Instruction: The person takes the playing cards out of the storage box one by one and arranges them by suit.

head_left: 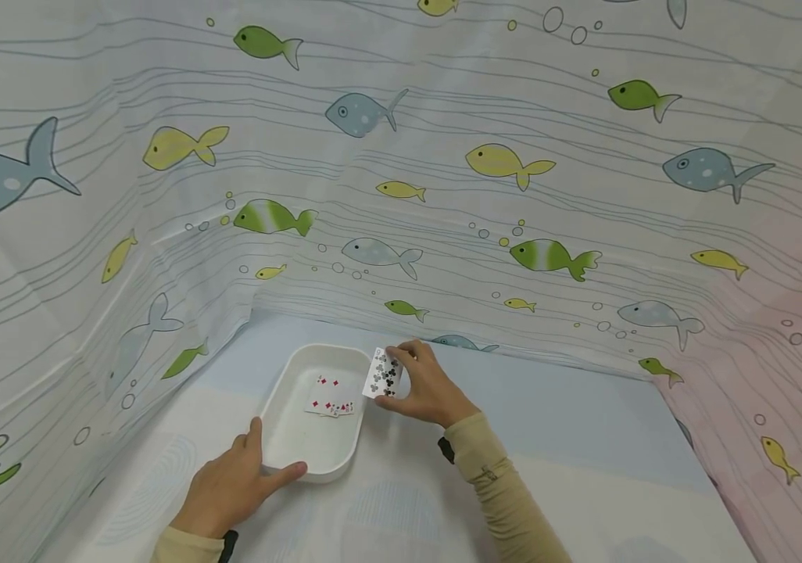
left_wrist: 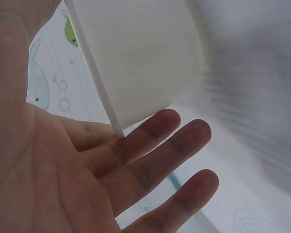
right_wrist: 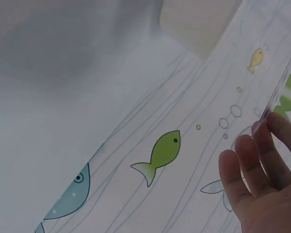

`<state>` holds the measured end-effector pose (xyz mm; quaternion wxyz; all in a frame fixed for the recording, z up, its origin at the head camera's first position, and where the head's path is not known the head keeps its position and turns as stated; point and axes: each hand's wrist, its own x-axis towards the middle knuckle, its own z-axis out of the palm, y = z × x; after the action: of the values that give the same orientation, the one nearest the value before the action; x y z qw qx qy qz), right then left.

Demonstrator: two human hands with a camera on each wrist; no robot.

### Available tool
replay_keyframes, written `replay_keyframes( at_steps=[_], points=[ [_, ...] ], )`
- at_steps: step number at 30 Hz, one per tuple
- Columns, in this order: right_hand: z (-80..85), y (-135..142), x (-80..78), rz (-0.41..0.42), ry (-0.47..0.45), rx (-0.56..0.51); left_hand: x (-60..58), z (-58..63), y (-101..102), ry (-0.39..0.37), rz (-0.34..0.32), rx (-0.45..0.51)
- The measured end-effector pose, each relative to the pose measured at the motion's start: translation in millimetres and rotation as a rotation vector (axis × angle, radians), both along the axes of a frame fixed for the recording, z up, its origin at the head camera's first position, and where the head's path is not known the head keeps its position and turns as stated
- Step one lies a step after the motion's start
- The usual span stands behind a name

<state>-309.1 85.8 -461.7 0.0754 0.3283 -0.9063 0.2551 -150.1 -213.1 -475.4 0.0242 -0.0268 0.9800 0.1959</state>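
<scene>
A white plastic tray [head_left: 306,446] with rounded corners lies on the pale surface, holding a four of diamonds [head_left: 325,393] face up over other playing cards [head_left: 345,409]. At the tray's near left corner is my left hand [head_left: 228,483], thumb against the near rim and index finger along the left side. Its other fingers [left_wrist: 157,162] extend fairly straight below the rim in the left wrist view. Beside the tray's right rim, my right hand [head_left: 431,389] pinches a clubs playing card [head_left: 381,377] upright between thumb and fingers. The right wrist view shows this card [right_wrist: 280,83] nearly edge-on.
Behind and at the sides rise white sheets [head_left: 443,219] printed with fish and wavy lines. The pale blue and white surface [head_left: 549,407] extends right of the tray. Dark bands [head_left: 446,450] show at both wrists.
</scene>
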Motion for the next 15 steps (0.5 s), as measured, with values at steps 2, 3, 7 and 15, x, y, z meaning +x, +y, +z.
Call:
replay_keyframes(
  at_steps=[2,3,7,15],
  points=[
    [-3.0,4.5,-0.1,-0.008,0.002,0.010,-0.2,0.3,0.6,0.000,-0.003,0.004],
    [-4.3,6.3,-0.1,-0.015,0.001,0.019,-0.4,0.4,0.7,0.001,-0.005,0.006],
    [-9.8,12.3,1.2,-0.031,-0.016,0.044,-0.2,-0.1,0.1,0.001,-0.006,0.009],
    [-23.9,21.6,1.6,-0.061,-0.059,0.118,0.6,0.3,-0.8,0.005,-0.005,0.008]
  ],
)
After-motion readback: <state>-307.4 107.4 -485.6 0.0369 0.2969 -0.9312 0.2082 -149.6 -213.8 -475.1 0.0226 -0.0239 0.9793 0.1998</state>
